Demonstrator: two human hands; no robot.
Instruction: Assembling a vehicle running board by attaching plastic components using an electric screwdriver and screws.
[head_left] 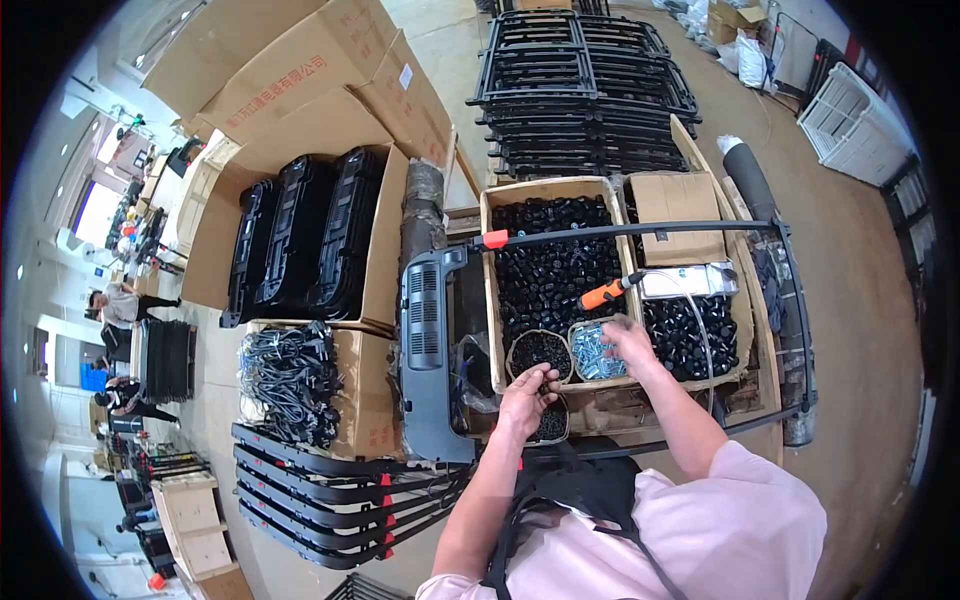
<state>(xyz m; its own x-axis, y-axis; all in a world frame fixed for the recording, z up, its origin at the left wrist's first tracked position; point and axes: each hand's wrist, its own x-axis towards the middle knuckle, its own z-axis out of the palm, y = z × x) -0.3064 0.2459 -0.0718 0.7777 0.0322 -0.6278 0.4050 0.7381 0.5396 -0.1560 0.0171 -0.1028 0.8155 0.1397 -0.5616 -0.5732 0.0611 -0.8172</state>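
My left hand [526,402], its fingers curled together in a pinch, is just above a small round container of black screws [536,352]. Whatever those fingers hold is too small to make out. At the edge of a container of silver screws [596,356], my right hand [630,346] has its fingers partly blurred and hidden. An orange power screwdriver [606,293] with a cable lies just beyond it. Around both hands runs a black frame [625,229] with a vented plastic panel [425,315] on its left side. Another small container of dark screws [549,426] sits below my left hand.
A wooden bin full of black caps [555,240] stands ahead; more black caps [690,335] fill the right bin. Cartons of black plastic housings [325,235] and coiled cables [290,380] stand left. Stacked black frames [585,75] are behind. People work far left.
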